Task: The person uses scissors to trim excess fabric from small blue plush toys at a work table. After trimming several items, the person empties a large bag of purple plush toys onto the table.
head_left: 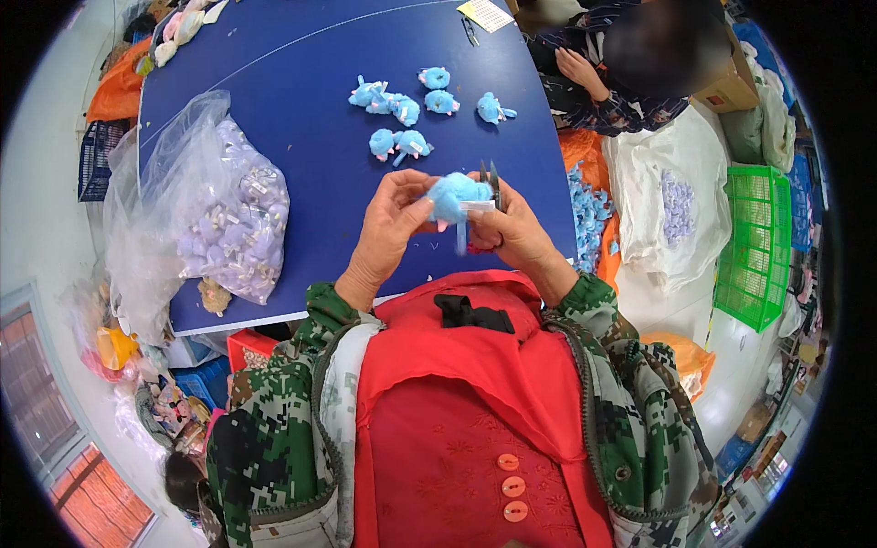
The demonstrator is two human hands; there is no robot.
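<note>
While 7 blue plush toys [406, 110] lie on table, left hand [388, 228] pinches 1 toy [454, 196] — right hand [512, 228] grips scissors [491, 178].

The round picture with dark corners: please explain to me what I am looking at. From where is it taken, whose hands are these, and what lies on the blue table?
It comes from a wide-angle camera worn on a person's head, looking down, so edges bend. The left hand and right hand are that person's own. Together they hold a small blue plush toy; the right hand also holds small scissors. On the blue table lie more blue plush toys and a clear plastic bag of pale pieces. Another person sits across the table.
</note>
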